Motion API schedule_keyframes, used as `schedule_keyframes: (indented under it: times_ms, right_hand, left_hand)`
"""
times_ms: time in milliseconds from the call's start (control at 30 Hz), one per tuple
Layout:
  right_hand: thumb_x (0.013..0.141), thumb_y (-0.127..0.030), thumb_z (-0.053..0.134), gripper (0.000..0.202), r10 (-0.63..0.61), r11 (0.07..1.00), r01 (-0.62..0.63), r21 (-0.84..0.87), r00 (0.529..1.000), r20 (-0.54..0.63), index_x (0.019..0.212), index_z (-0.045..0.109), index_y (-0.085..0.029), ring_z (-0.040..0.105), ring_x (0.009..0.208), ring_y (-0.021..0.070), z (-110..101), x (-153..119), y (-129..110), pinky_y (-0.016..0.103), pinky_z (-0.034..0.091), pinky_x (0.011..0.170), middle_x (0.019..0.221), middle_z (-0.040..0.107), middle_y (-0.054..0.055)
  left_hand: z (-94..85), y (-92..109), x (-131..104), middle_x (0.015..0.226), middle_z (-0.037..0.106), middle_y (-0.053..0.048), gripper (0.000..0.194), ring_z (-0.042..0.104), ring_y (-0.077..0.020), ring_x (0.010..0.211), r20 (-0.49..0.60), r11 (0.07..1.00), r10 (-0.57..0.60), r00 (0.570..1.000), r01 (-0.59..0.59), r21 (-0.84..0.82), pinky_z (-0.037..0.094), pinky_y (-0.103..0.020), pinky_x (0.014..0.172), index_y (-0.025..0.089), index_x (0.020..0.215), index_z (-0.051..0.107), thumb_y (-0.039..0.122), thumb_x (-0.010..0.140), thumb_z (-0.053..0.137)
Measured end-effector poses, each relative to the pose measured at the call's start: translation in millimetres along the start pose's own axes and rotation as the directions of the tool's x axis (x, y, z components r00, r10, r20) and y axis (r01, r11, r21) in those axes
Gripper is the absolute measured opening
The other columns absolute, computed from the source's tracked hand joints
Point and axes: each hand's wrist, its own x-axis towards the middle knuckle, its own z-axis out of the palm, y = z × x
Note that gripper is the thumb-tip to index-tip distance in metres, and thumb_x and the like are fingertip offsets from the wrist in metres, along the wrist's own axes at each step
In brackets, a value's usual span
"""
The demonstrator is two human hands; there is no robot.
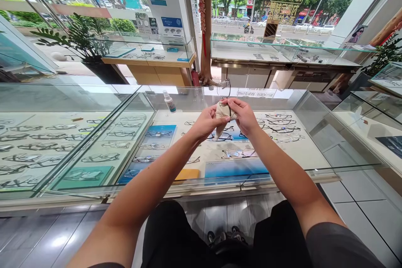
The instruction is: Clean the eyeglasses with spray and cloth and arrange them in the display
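Observation:
Over the glass display case, both of my hands are raised close together around a pair of eyeglasses (pixel 224 88) and a beige cloth (pixel 222 109). The cloth is bunched in the fingers of my left hand (pixel 205 121), which are closed on it, and one corner hangs down. My right hand (pixel 245 116) pinches the eyeglasses with its fingers against the cloth. One round lens sticks up above the fingertips, and a dark thin part of the frame crosses the cloth. The rest of the eyeglasses is hidden by the hands and cloth. A small white spray bottle (pixel 170 102) stands to the left.
Below my hands, the glass display case (pixel 301 157) holds rows of eyeglasses, blue panels (pixel 235 168) and a yellow-orange item (pixel 187 174). Another glass case (pixel 63 142) adjoins at left. Farther back are more showcases (pixel 251 52), a potted plant (pixel 83 42) and windows onto a street.

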Motion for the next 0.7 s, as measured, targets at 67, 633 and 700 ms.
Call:
schedule_keyframes:
  times_ms: [67,633,700]
  right_hand:
    - [0.071,-0.069,0.094,0.046,0.027,1.0,-0.027,0.0,0.999,-0.018,0.089,0.085,-0.028,0.07,0.101,0.0219,0.1,0.1,1.1,0.035,0.058,0.088,0.106,0.081,0.003]
    - [0.08,-0.069,0.086,0.053,0.07,0.997,-0.069,-0.021,0.997,0.019,0.112,0.086,-0.026,0.052,0.069,0.015,13.4,-7.5,13.5,0.033,0.046,0.063,0.079,0.068,-0.001]
    - [0.078,-0.067,0.088,0.048,0.065,0.998,-0.065,0.008,0.998,-0.013,0.104,0.086,-0.026,0.058,0.073,0.0165,9.2,-4.5,12.5,0.034,0.051,0.069,0.082,0.073,0.0]
  left_hand:
    - [1.5,-1.0,-0.1,0.095,0.076,-0.003,0.065,0.067,-0.0149,0.083,0.0,0.999,0.021,1.0,-0.021,0.038,0.051,-0.028,0.078,0.015,0.12,0.075,0.037,0.067,0.105]
    - [2.1,-8.9,5.3,0.07,0.067,-0.001,0.059,0.062,-0.0146,0.062,-0.238,0.991,0.124,0.963,-0.107,0.083,0.054,-0.03,0.061,0.017,0.096,0.077,0.076,0.087,0.08]
    - [-2.3,-10.4,8.6,0.075,0.071,-0.002,0.059,0.067,-0.0167,0.07,-0.173,0.995,0.086,0.981,-0.076,0.059,0.056,-0.031,0.067,0.016,0.105,0.079,0.072,0.086,0.084]
